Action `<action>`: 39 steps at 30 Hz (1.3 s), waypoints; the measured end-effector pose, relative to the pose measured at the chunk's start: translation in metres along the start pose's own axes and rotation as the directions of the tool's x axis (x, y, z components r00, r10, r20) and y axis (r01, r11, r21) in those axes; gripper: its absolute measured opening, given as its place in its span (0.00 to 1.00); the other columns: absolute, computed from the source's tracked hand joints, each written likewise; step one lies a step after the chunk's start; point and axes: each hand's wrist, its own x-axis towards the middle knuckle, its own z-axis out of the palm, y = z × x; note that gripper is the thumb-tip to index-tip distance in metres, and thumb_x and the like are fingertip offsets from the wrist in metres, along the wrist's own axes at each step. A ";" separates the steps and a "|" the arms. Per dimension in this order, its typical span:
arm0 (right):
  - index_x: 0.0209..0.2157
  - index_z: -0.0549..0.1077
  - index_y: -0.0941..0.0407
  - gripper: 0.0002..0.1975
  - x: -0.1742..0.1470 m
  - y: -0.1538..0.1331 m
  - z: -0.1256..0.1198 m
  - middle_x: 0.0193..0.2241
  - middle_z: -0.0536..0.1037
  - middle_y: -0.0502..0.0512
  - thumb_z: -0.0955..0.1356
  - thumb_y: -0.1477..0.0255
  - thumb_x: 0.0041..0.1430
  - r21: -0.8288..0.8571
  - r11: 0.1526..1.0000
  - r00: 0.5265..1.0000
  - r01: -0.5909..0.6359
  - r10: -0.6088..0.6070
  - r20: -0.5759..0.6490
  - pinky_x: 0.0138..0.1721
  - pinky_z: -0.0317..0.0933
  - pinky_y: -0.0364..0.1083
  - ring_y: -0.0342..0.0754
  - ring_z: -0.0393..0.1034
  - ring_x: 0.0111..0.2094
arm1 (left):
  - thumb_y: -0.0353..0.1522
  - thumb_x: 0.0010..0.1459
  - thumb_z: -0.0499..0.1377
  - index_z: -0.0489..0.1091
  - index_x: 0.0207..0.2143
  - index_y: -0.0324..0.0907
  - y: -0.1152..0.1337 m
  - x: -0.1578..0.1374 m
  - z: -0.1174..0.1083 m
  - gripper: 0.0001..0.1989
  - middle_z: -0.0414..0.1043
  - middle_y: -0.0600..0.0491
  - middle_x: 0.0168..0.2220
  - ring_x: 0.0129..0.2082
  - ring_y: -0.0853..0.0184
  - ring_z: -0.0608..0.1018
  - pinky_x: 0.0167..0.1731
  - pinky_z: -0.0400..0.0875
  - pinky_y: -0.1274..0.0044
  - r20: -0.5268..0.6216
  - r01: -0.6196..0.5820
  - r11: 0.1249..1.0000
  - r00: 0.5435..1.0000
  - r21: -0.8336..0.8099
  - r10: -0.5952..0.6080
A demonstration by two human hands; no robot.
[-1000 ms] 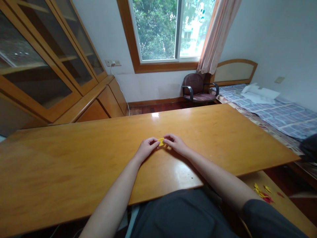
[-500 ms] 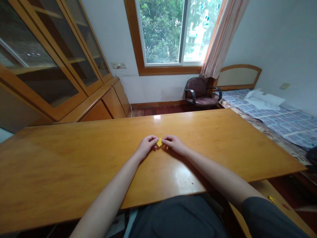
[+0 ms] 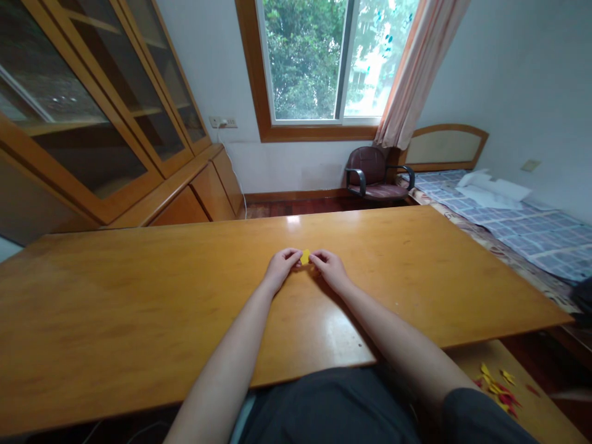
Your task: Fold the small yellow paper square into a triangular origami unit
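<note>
The fingers of my left hand [image 3: 279, 268] are pinched on one side of a small piece of yellow paper [image 3: 305, 257], and those of my right hand [image 3: 332, 269] are closed on its other side, so it sits between my two thumbs. I can't make out its folds at this size. I have it just over the middle of the tabletop [image 3: 161, 308], with both forearms reaching in from the near edge. Below that edge, by my right elbow, yellow and red scraps [image 3: 494, 390] lie on a lower wooden board [image 3: 539, 410], some heaped together and a couple apart. Beyond the far edge stands a dark red chair [image 3: 370, 166] with black arms, under a pink curtain [image 3: 420, 74] hanging at the right of the window [image 3: 300, 61]. A glass-doored cabinet [image 3: 160, 184] fills the left; on the right, white sheets [image 3: 493, 190] lie on the checked cover of a bed [image 3: 531, 222].
</note>
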 end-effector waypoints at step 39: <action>0.30 0.75 0.59 0.14 -0.004 -0.003 0.000 0.21 0.72 0.49 0.68 0.60 0.54 0.035 0.999 0.998 -0.010 0.008 0.064 0.25 0.57 0.41 0.42 0.64 0.22 | 0.42 0.52 0.62 0.75 0.31 0.39 -0.002 -0.010 -0.005 0.14 0.73 0.54 0.28 0.30 0.68 0.72 0.35 0.66 0.78 0.041 -0.106 0.988 0.994 0.114 0.102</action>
